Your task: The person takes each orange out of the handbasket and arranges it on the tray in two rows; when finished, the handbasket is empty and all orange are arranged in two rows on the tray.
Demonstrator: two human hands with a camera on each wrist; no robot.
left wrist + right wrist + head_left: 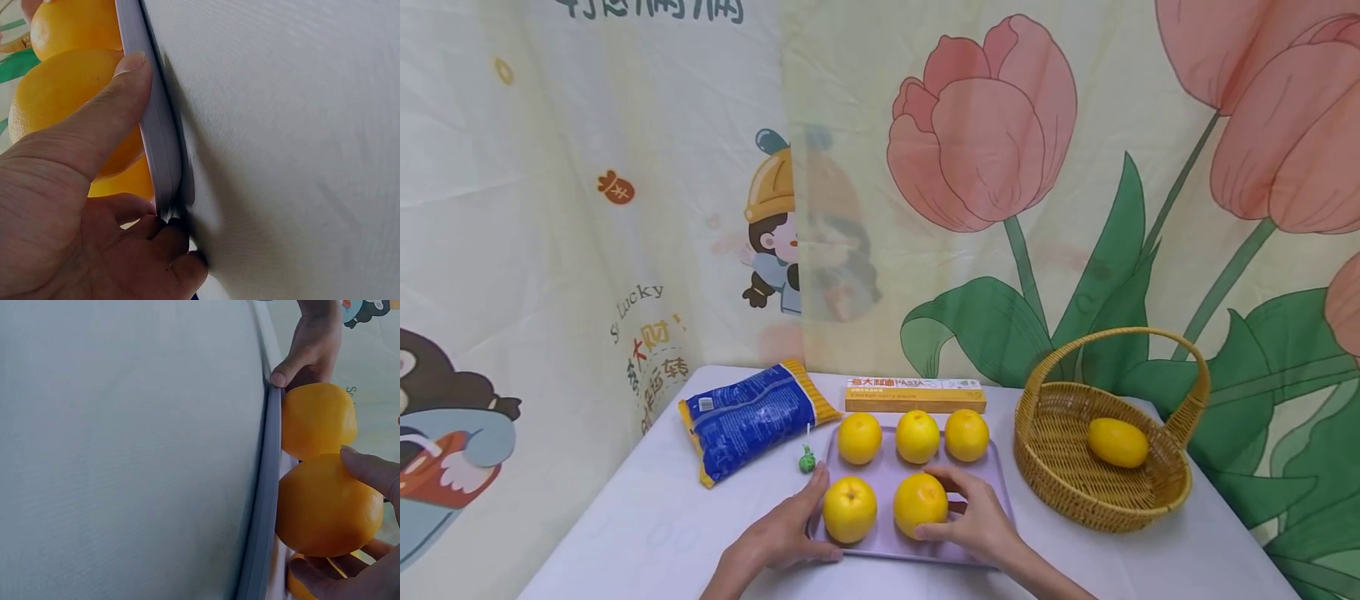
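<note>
My left hand (782,530) grips the left front corner of a lilac tray (889,467). In the left wrist view its thumb (112,103) lies along the rim and the fingers bend round the side. My right hand (973,517) holds the front right orange (919,505) between thumb and fingers, at the tray's front part. Another orange (850,510) sits beside my left hand. Behind them, three more stand in a row along the back of the tray, among them a middle orange (917,437).
Right of the tray stands a wicker basket (1075,508) with a tall handle and an oblong yellow fruit (1117,442) inside. A pasta box (915,400) lies behind the tray. To the left are a blue packet (752,421) and a small green lollipop-like item (807,460).
</note>
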